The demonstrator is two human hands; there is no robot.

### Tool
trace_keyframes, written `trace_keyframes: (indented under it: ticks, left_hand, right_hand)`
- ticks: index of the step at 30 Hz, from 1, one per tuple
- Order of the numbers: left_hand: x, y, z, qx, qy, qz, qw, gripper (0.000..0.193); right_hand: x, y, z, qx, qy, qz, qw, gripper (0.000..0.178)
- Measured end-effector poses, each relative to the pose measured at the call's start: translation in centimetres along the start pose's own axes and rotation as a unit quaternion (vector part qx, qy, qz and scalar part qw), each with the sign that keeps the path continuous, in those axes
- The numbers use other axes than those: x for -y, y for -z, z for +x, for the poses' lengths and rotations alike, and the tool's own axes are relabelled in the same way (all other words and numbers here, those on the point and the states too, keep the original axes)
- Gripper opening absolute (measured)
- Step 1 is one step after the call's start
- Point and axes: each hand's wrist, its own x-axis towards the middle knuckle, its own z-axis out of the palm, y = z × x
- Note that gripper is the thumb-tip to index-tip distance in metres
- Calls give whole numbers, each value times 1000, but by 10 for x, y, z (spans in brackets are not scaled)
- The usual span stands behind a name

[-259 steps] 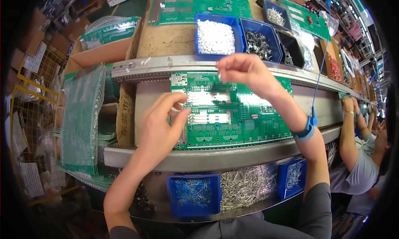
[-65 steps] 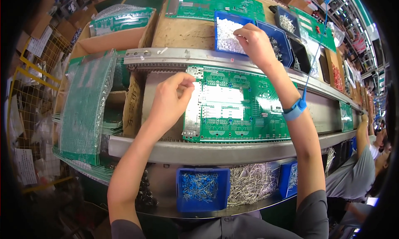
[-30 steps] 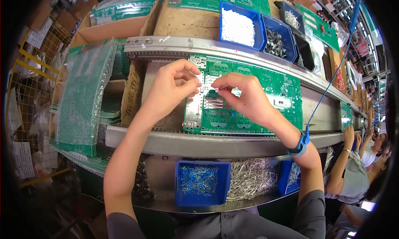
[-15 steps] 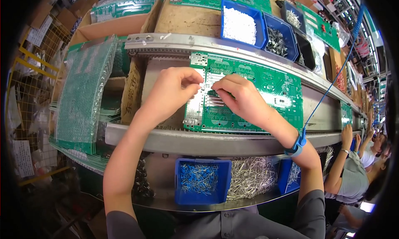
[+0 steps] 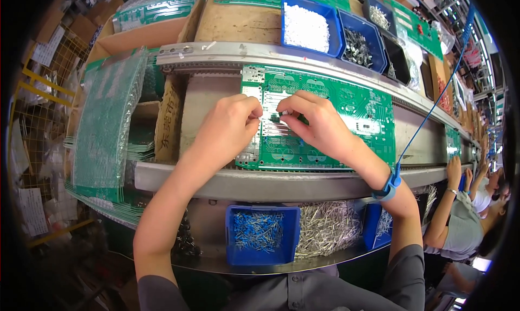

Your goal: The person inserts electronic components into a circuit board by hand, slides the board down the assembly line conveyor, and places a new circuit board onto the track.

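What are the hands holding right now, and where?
The right hand pinches a small white component by its end between fingertips, over the green circuit board. The left hand's hold cannot be told.

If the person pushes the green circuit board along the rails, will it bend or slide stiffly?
The green circuit board looks flat and rigid, spanning the metal rails without sagging, so it would probably slide stiffly. It seems thin, so likely light. Hands rest on it without visible flexing.

Glossy green circuit board (image 5: 346, 110), seemingly brushed-metal rails (image 5: 260, 184).
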Motion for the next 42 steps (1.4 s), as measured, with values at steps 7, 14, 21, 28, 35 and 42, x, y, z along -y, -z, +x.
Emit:
trace_keyframes:
  ticks: [7,14,21,28,35,42]
  left_hand:
    - [-3,-4,0,-23,-29,65,997,10]
    - [-7,-6,-2,-20,-33,89,995,6]
    - [-7,-7,-2,-31,-34,96,994,6]
    - [-8,-6,-2,-27,-38,97,994,5]
    - [-11,-8,-3,-35,-47,124,991,5]
    - [-9,-6,-4,-25,-64,127,990,6]
  right_hand:
    - [-7,5,-3,-5,22,6,1000,11]
    - [-12,6,-7,-30,18,25,999,12]
    - [-11,7,-9,-29,6,39,999,13]
    - [-14,8,-8,-37,40,-1,999,15]
    - [-11,5,-8,-27,-27,61,997,10]
    - [-10,5,-8,-7,3,46,999,10]
